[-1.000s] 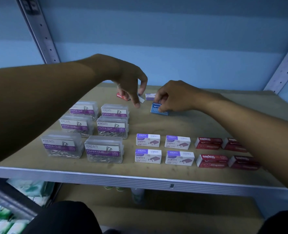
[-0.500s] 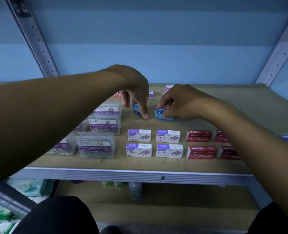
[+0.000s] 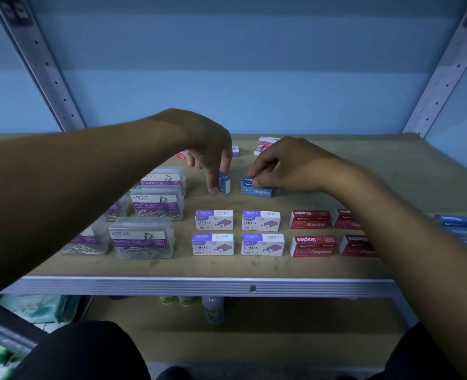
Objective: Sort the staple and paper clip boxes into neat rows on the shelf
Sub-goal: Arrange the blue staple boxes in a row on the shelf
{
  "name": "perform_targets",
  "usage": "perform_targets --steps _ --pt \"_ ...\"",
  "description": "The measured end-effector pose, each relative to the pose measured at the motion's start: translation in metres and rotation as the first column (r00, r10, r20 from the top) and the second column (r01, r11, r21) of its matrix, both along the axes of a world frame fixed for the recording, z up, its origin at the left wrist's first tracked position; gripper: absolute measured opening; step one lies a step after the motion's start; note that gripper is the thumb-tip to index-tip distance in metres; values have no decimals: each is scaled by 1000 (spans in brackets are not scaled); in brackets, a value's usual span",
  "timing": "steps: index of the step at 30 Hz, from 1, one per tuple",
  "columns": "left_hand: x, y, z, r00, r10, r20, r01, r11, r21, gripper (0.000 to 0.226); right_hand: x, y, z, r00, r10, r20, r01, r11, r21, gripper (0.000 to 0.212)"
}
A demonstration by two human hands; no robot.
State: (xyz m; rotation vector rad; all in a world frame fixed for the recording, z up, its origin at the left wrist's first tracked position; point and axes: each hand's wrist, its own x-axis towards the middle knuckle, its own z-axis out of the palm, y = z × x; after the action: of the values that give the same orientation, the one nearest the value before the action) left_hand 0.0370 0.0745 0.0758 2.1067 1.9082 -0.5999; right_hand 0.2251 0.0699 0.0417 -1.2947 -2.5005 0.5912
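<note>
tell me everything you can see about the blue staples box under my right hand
The blue staples box is a small cardboard carton with white print reading "Staples" beside a "10" mark on its front face. It lies flat and looks closed on the wooden shelf, just behind the white-and-purple staple boxes. The right hand grips it from above, fingertips curled over its top edge, hiding most of the top. A second blue box, at the left hand, stands apart to its left.

Both forearms are bare, with no sleeves, watch or rings in view on the left hand (image 3: 210, 149) or the right hand (image 3: 289, 165). Dark black cloth garment (image 3: 84, 352) covers the knees along the frame's lower edge.
</note>
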Motion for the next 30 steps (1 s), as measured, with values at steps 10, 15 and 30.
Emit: perform_targets --steps 10,15,30 --pt "-9 -6 -6 953 -257 157 182 907 380 21 -1 -1 0 999 -25 38 24 999 46 19" --pt "-15 -6 6 916 -251 313 73 871 486 25 4 -2 -1 999 -40 13 40 999 26 19" --pt "-32 -14 -10 958 -175 228 110 956 271 21 4 -1 -3 999 -34 39 32 997 67 20"
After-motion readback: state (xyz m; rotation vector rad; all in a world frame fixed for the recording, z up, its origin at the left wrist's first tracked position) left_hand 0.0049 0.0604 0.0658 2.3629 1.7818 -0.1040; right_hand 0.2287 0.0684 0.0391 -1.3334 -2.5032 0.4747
